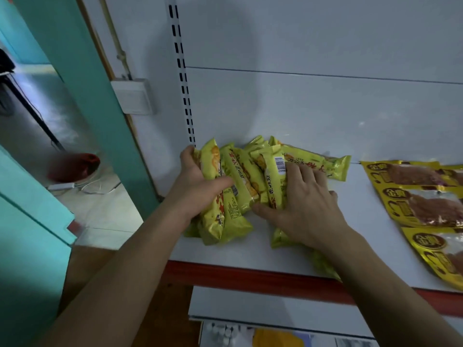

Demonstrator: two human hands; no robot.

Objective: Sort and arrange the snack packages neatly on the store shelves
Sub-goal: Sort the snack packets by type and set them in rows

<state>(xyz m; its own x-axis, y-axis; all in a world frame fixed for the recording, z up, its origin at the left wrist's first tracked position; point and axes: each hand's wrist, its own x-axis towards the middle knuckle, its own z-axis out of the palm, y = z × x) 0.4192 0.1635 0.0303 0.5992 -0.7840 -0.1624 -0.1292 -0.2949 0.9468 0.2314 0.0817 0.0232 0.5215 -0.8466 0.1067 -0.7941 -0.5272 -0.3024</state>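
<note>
My left hand (198, 181) is gripping the left end of the yellow packs (240, 179), thumb across them. My right hand (298, 204) is pressing flat on their right side, fingers spread. They are bunching on the shelf (350, 249), gold packs (423, 201) lying nearby.

— Left of the shelving? Teal pillar (82, 78), running floor to top edge.
— Beside it? White wall box (134, 97), fixed low on the wall, near a thin pipe (116, 38) climbing above it.
— Down on the floor? Red bowl-like thing (75, 167), blurred; white cable (92, 186) looping just beside it on pale tiles.
— Far left edge? Dark stand (30, 106), slanting across the floor; more teal panel (30, 221) lower down.
— Below, bottom centre? Small white objects (223, 334) and something orange (275, 338), too blurred to name.
</note>
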